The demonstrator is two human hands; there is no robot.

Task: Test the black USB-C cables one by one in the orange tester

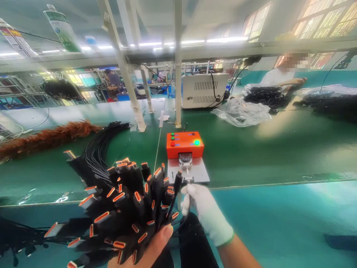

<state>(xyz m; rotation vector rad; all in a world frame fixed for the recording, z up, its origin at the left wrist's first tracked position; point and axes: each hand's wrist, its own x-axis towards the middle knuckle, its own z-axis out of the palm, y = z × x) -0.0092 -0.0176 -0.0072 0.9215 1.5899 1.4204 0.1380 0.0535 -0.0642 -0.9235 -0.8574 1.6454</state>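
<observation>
My left hand [152, 247], bare, grips a thick bundle of black USB-C cables [131, 201]; their metal plugs with orange inside fan out upward. My right hand [206, 214] wears a white glove and is closed on a single black cable [189, 206], at the front edge of a metal plate [199, 169]. The cable's tip is hidden by my fingers, so I cannot tell whether it sits in the fixture. On the plate stands an orange tester box [184, 147] with a lit green light, green and red buttons, and a small round gauge [185, 158].
Black cables [97, 149] and a reddish-brown bundle [50, 139] lie on the green table [264, 156] at left. Behind stand metal posts [178, 74] and a vented white case [205, 89]. A clear plastic bag [241, 111] lies at right, near a seated person [276, 76].
</observation>
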